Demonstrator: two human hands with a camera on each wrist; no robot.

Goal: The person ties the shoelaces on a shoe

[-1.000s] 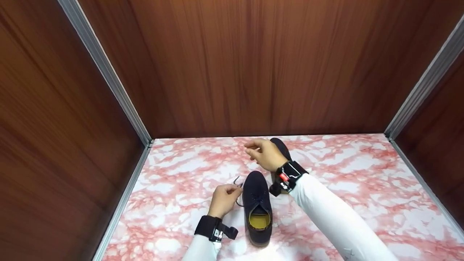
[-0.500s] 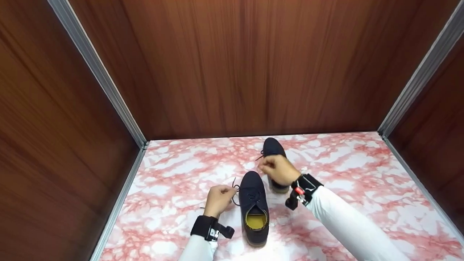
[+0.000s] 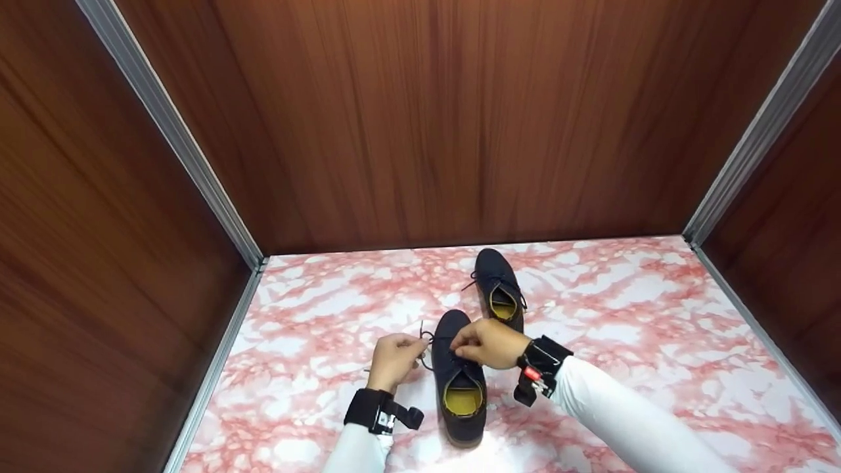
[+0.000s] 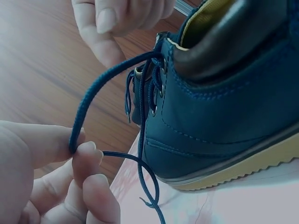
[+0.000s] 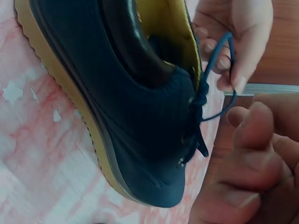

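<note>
Between thumb and forefinger, my left hand [image 3: 394, 360] pinches a dark blue shoelace [image 4: 100, 86] that arcs out from the eyelets of the nearer navy shoe [image 3: 453, 335]. The lace's loose end hangs beside the toe in the left wrist view. My right hand [image 3: 494, 343] hovers over the front of this shoe, its fingers loosely bent and no lace visible between them. In the right wrist view, those fingers [image 5: 254, 161] are close to the lace loop held by the left hand. The shoe stands upright on its tan sole, yellow lining showing.
A second navy shoe [image 3: 494, 269] with its laces trailing stands farther back, partly behind my right hand. Both shoes are on a red-and-white marbled surface [image 3: 315, 289]. Brown wood-grain panels [image 3: 420, 131] with grey metal corner strips [image 3: 190, 144] enclose three sides.
My right hand has come down from above the far shoe to the front of the near one, uncovering the far shoe. My left hand keeps hold of the lace almost in place.
</note>
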